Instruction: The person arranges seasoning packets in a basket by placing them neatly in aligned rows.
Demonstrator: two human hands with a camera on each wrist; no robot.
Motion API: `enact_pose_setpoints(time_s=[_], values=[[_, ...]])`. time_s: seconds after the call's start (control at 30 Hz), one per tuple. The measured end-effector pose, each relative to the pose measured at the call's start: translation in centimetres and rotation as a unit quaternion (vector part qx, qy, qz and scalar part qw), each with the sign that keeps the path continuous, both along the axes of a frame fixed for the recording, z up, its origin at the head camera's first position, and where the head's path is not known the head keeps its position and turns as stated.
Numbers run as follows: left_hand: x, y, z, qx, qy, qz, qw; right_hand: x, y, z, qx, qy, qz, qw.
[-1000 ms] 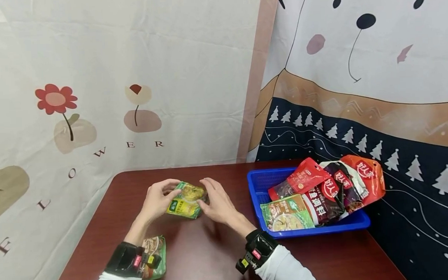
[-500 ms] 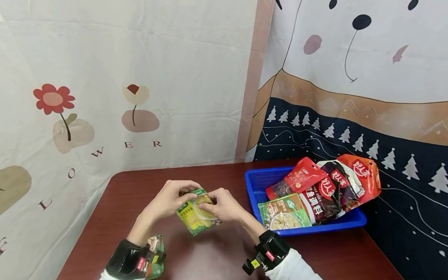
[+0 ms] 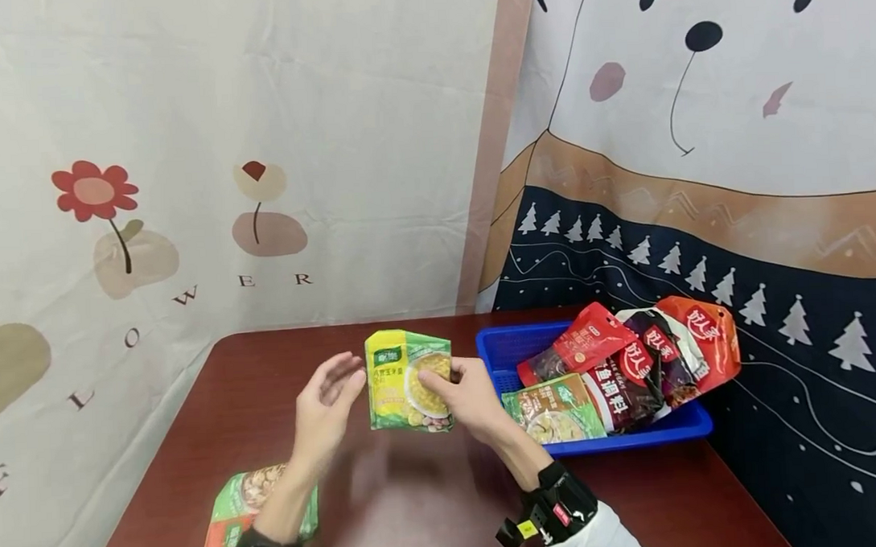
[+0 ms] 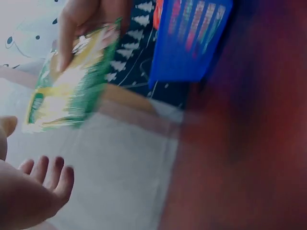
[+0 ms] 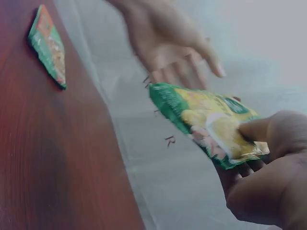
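My right hand (image 3: 474,397) pinches a yellow-green soup packet (image 3: 393,388) by its right edge, thumb across the printed bowl and fingers behind. The packet is held up over the table, its front facing me. Just left of it, my left hand (image 3: 327,410) is open, fingers loosely bent and apart from the packet. In the right wrist view the packet (image 5: 206,120) lies tilted between thumb and fingers, the left hand (image 5: 168,43) beyond it. A green and orange packet (image 3: 225,514) lies on the table, partly hidden under my left forearm.
A blue basket (image 3: 596,443) stands at the right of the brown table (image 3: 388,509). Inside it are a red pouch (image 3: 584,345), a brown-green packet (image 3: 555,410), a dark seasoning pouch (image 3: 626,388) and an orange-red pouch (image 3: 708,336). Printed cloth hangs behind.
The packet has turned upright with its front toward me. My left hand has let go of it and moved left, while my right hand has carried it slightly right.
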State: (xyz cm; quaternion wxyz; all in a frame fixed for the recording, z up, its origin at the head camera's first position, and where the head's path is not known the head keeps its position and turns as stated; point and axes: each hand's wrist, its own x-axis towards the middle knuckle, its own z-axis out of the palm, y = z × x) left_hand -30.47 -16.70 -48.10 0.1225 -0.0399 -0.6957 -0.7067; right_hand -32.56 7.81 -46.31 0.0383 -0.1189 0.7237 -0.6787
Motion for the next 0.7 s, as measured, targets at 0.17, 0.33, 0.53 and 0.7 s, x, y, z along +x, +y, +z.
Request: enact_pose_setpoints(time_s=[0.17, 0.33, 0.53, 0.7], values=[[1.9, 1.9, -1.3, 0.070, -0.072, -0.054, 0.9935, 0.8, 0.5, 0.7, -0.058, -0.037, -0.029, 0.9972], [2.9, 3.4, -1.9, 0.128, -0.082, -0.083, 0.9848, 1.5, 0.8, 0.8, -0.071, -0.059, -0.036, 0.9950], [3.1, 4.2, -2.0, 0.146, -0.085, -0.074, 0.9828, 2.1, 1.1, 0.6, -0.082, -0.070, -0.023, 0.9939], [3.0, 3.9, -2.0, 0.120, -0.080, -0.080, 0.9864, 2.1, 2.0, 0.5, -0.078, -0.059, 0.002, 0.9952]])
